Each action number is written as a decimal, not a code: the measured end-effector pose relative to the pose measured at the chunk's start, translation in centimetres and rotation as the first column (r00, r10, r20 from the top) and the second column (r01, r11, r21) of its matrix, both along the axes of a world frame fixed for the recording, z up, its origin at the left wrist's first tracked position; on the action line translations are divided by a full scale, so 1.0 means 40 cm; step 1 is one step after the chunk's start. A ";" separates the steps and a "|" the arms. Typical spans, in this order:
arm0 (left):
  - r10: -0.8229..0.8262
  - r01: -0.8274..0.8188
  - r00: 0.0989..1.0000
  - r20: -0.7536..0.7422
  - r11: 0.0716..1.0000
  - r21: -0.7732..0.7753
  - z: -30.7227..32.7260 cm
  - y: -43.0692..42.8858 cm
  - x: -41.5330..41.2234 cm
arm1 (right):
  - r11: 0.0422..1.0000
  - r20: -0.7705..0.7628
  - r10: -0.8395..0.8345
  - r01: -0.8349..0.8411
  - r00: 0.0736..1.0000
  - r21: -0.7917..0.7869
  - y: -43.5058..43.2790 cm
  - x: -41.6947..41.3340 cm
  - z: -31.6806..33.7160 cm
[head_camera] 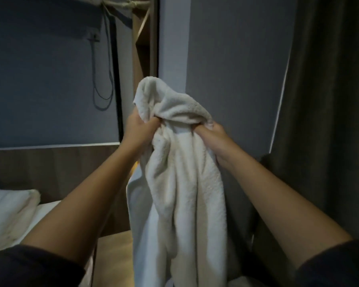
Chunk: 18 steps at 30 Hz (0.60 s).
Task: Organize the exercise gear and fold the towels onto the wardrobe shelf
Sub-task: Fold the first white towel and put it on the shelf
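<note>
A white terry towel (180,183) hangs bunched in front of me, held up at chest height. My left hand (138,129) grips its upper left part, with a fold of cloth rising above the fingers. My right hand (212,134) grips the top of the towel on the right side, fingers buried in the fabric. The two hands are close together. The towel's long lower part drops straight down out of the bottom of the view. Both forearms are bare, with dark sleeves at the elbows.
A bed with white linen (10,210) lies at the lower left against a wooden headboard (50,166). A wooden shelf frame (143,44) stands behind the towel. A dark curtain (327,100) hangs at the right. Cables (104,79) hang on the blue wall.
</note>
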State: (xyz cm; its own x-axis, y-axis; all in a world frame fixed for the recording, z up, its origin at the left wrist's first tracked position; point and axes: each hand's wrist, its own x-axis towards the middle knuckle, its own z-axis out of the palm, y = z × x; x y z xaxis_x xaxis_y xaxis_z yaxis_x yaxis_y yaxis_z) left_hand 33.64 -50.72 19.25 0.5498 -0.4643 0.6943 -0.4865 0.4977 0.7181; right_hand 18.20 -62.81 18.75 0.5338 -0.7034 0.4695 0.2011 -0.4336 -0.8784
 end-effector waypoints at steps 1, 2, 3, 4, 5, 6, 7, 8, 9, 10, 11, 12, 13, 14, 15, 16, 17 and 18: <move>0.014 -0.014 1.000 0.002 1.000 0.000 -0.007 0.023 0.027 | 0.999 -0.011 0.036 -0.036 0.999 -0.002 0.006 0.033 -0.021; 0.035 -0.035 0.999 0.013 0.999 0.005 -0.017 0.045 0.057 | 0.997 -0.028 0.079 -0.079 0.996 0.004 0.008 0.066 -0.047; 0.057 -0.057 0.998 0.029 0.998 0.011 -0.029 0.067 0.089 | 0.991 -0.060 0.130 -0.129 0.990 0.026 0.010 0.097 -0.074; 0.080 -0.081 0.996 0.050 0.996 0.024 -0.041 0.086 0.123 | 0.982 -0.107 0.188 -0.183 0.976 0.055 0.012 0.128 -0.103; 0.097 -0.101 0.993 0.071 0.994 0.052 -0.052 0.102 0.158 | 0.970 -0.160 0.239 -0.228 0.958 0.083 0.017 0.159 -0.131; 0.119 -0.128 0.988 0.100 0.988 0.091 -0.064 0.113 0.197 | 0.962 -0.210 0.268 -0.252 0.940 0.103 0.021 0.193 -0.156; 0.144 -0.161 0.981 0.131 0.979 0.126 -0.077 0.122 0.237 | 0.961 -0.241 0.273 -0.251 0.932 0.116 0.024 0.227 -0.177; 0.168 -0.192 0.974 0.153 0.969 0.158 -0.088 0.127 0.281 | 0.962 -0.251 0.267 -0.243 0.930 0.125 0.027 0.260 -0.194; 0.182 -0.208 0.972 0.151 0.961 0.182 -0.097 0.131 0.326 | 0.961 -0.253 0.268 -0.241 0.930 0.132 0.027 0.292 -0.206; 0.186 -0.210 0.973 0.134 0.956 0.203 -0.102 0.132 0.369 | 0.957 -0.260 0.283 -0.253 0.923 0.143 0.028 0.321 -0.214; 0.185 -0.206 0.976 0.115 0.955 0.216 -0.106 0.133 0.410 | 0.947 -0.271 0.310 -0.273 0.911 0.168 0.027 0.349 -0.220; 0.184 -0.204 0.977 0.105 0.954 0.221 -0.108 0.131 0.446 | 0.932 -0.285 0.350 -0.300 0.892 0.205 0.025 0.376 -0.227; 0.182 -0.201 0.978 0.102 0.954 0.221 -0.109 0.127 0.477 | 0.911 -0.306 0.397 -0.330 0.865 0.248 0.023 0.401 -0.233; 0.177 -0.197 0.978 0.107 0.955 0.222 -0.110 0.118 0.504 | 0.888 -0.337 0.445 -0.359 0.830 0.288 0.021 0.424 -0.240; 0.168 -0.190 0.979 0.116 0.956 0.224 -0.112 0.107 0.527 | 0.861 -0.373 0.494 -0.384 0.785 0.334 0.020 0.445 -0.247; 0.159 -0.185 0.979 0.125 0.955 0.233 -0.116 0.093 0.548 | 0.826 -0.405 0.549 -0.402 0.731 0.394 0.018 0.468 -0.253; 0.149 -0.178 0.980 0.131 0.953 0.245 -0.123 0.078 0.568 | 0.782 -0.414 0.605 -0.412 0.680 0.468 0.015 0.489 -0.260; 0.138 -0.169 0.981 0.138 0.952 0.256 -0.131 0.060 0.587 | 0.726 -0.386 0.662 -0.423 0.643 0.542 0.010 0.510 -0.270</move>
State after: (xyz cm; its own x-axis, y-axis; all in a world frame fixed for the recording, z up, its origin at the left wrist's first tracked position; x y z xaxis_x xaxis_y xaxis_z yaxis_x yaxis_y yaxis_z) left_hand 57.10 -48.32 14.00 0.5514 -0.5567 0.6213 -0.6303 0.2098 0.7475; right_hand 38.61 -62.42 7.93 0.9404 -0.2445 -0.2366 -0.2487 -0.0194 -0.9684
